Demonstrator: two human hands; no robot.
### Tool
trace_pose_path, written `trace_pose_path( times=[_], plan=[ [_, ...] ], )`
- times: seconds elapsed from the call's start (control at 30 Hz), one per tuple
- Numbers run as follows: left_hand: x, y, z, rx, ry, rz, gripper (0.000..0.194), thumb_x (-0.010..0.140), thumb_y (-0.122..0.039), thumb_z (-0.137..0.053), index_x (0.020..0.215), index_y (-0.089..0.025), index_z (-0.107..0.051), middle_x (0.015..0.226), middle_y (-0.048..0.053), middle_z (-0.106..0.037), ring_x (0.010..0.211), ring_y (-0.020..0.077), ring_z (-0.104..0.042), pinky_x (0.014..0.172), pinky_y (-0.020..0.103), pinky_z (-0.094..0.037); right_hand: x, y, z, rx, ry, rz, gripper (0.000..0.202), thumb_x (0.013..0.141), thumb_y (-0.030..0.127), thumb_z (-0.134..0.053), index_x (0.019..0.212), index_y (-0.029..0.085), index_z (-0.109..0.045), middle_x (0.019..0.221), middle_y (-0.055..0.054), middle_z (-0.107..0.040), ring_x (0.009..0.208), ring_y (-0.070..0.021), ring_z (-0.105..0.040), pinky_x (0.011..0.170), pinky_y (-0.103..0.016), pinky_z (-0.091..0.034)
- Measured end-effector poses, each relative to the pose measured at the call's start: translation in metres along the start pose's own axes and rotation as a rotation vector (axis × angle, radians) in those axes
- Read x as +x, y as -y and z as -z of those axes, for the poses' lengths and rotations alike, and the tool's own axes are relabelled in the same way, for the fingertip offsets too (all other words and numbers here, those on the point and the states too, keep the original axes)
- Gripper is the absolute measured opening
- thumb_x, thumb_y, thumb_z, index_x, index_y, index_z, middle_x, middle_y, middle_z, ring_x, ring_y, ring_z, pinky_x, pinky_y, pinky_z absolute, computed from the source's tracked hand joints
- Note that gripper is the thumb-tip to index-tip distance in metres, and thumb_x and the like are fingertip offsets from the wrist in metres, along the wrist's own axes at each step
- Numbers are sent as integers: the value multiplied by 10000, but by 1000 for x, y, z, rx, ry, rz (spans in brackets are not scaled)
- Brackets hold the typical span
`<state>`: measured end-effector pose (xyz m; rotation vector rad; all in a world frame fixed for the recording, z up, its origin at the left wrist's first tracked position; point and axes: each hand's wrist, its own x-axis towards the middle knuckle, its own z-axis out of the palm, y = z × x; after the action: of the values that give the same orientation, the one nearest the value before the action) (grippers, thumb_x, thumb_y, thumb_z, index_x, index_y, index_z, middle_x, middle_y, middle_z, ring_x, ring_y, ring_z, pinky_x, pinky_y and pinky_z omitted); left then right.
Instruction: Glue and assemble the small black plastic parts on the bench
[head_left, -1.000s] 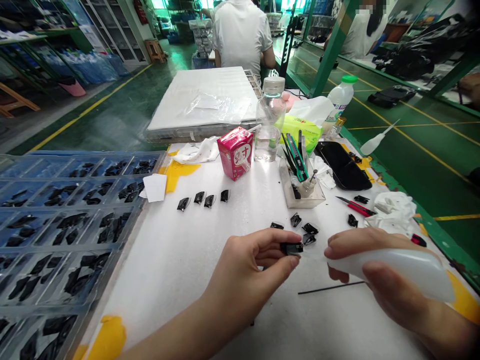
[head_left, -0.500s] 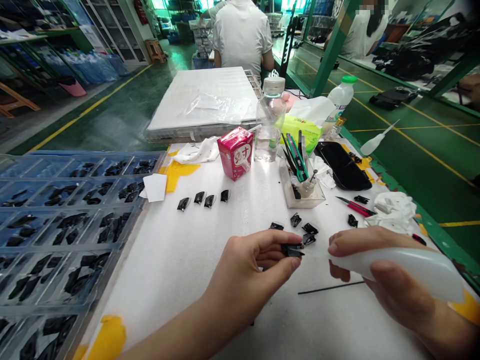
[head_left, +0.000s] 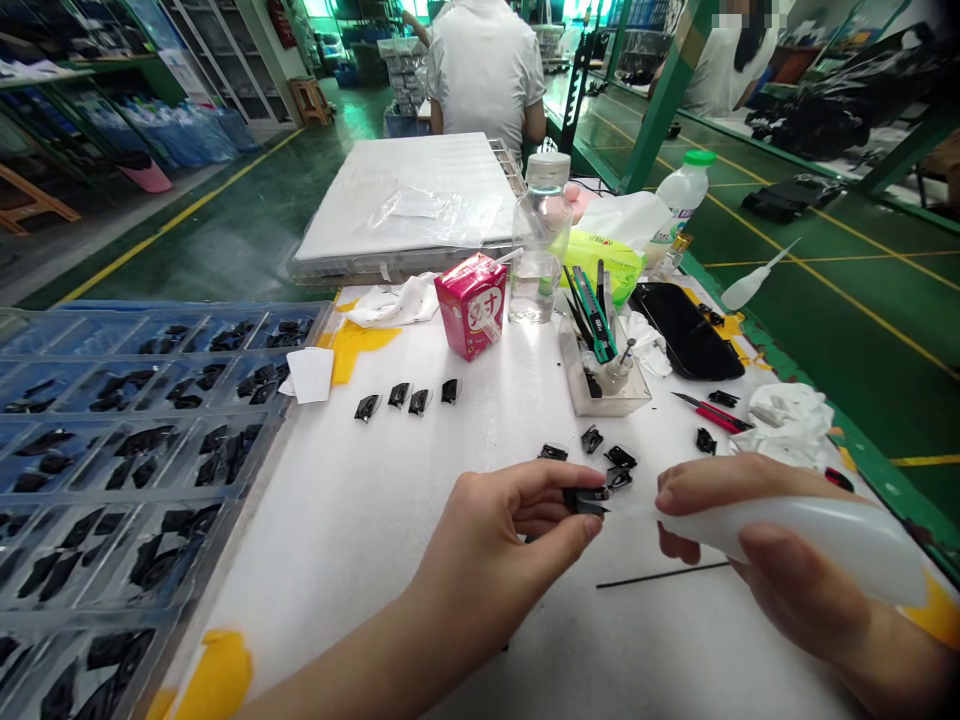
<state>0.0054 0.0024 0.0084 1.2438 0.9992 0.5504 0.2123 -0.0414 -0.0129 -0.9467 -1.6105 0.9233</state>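
Bottle and part, face to face across a gap! The left hand has the small black plastic part out at its fingertips, thumb beneath, index finger above, barely parted and closed on it. Over to the right hand: that one is curled around a white squeeze bottle, thumb pressed along the near side, fingers over the far side.

And look at the line! The bottle lies nearly level, long axis running across the view, broad base off to the right, body narrowing leftward, straight toward the part. Its tip is lost behind the fingers; no telling whether a nozzle shows. The part sits just left of the right hand, but it belongs to the left, the two hands near each other and not touching.

Now the textures: milky, smooth, rounded plastic on the bottle; glossy, angular black on the part, its finer shape too small to read. Below the gap, a thin black rod lies on the smooth white worktop. Just beyond the left fingertips, a cluster of loose black pieces gleams, and farther left, four black pieces with clear film edges sit close together.
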Motion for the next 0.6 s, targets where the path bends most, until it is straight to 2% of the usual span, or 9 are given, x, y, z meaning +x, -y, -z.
trace_pose_path(
  times=[0.2, 0.4, 0.6],
  plan=[
    [-1, -1, 0, 13, -4, 2, 208, 794, -210, -693, 993, -163, -732, 646, -22, -607, 620, 109, -571, 665, 221, -519, 0, 3, 1, -27, -20, 13, 274, 973, 350, -441, 1038, 258, -690, 788, -48, -711, 578, -163, -640, 478, -255, -504],
    [0, -1, 1, 10, -4, 3, 207, 789, -210, -699, 989, -167, -733, 637, -25, -584, 599, 99, -519, 605, 203, -477, 9, 18, -1, -182, -154, 18, 268, 933, 415, -522, 859, 262, -730, 634, -27, -692, 457, -156, -605, 441, -270, -482],
    [1, -1, 2, 13, -4, 2, 209, 790, -206, -696, 992, -165, -732, 616, -38, -540, 577, 88, -477, 589, 197, -456, 11, 19, -3, -199, -171, -8, 297, 930, 430, -526, 799, 245, -717, 607, -24, -688, 434, -138, -604, 401, -235, -462]
  ],
)
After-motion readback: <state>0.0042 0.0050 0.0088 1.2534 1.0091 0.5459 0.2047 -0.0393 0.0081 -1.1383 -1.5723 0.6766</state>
